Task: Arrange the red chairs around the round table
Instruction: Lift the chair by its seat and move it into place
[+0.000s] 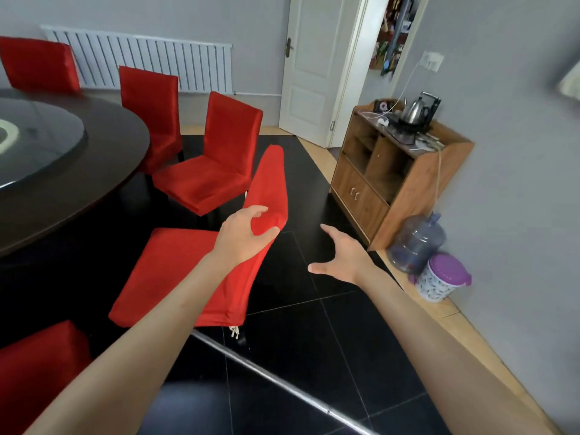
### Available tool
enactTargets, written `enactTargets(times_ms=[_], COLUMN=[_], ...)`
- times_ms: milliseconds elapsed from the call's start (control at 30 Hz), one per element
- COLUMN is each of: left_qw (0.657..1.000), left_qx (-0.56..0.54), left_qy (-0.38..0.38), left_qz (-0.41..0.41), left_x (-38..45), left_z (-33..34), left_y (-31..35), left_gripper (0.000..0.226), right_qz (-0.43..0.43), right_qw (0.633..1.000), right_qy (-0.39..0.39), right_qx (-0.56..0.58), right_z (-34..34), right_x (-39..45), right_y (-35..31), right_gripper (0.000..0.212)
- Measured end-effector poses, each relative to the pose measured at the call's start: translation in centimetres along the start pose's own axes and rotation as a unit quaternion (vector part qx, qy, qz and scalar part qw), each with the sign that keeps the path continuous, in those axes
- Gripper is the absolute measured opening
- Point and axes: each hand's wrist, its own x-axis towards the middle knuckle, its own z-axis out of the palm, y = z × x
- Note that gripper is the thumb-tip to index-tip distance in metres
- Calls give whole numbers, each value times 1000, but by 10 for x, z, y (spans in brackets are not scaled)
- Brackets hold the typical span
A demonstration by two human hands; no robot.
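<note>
A dark round table point(94, 171) with a glass turntable fills the left. Several red-covered chairs ring it. The nearest red chair point(175, 271) stands in front of me, its seat towards the table and its back rising to the right. My left hand point(246, 235) grips the near top corner of that chair's back, fingers and thumb curled round the fabric. My right hand point(340, 255) hovers to the right of the chair back with fingers spread, touching nothing. A second chair point(213, 171) sits just beyond, and another chair point(34, 372) shows at the lower left.
A wooden side cabinet point(398, 183) with a kettle point(414, 111) stands against the right wall. A water jug point(416, 243) and a lidded bin point(439, 277) sit beside it. A white door point(310, 67) stands open at the back. A radiator point(141, 58) lines the far wall.
</note>
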Motion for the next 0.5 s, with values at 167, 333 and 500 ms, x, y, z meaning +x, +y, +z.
enactTargets(times_ms=[167,333,500], left_qw=[1000,999,997], left_qx=[6,12,23], left_qy=[0,9,38], left_qz=[-8,-32,-58], left_x=[54,100,155], left_z=[20,41,70], left_y=[5,0,4], left_gripper=[54,54,53], right_qz=[-14,-37,-73], right_qw=[1000,998,995], right_qy=[-13,-36,-58], right_qx=[-4,-20,-44], right_z=[-17,-24,-51], right_x=[60,116,189], right_y=[8,23,50], right_gripper=[103,105,106])
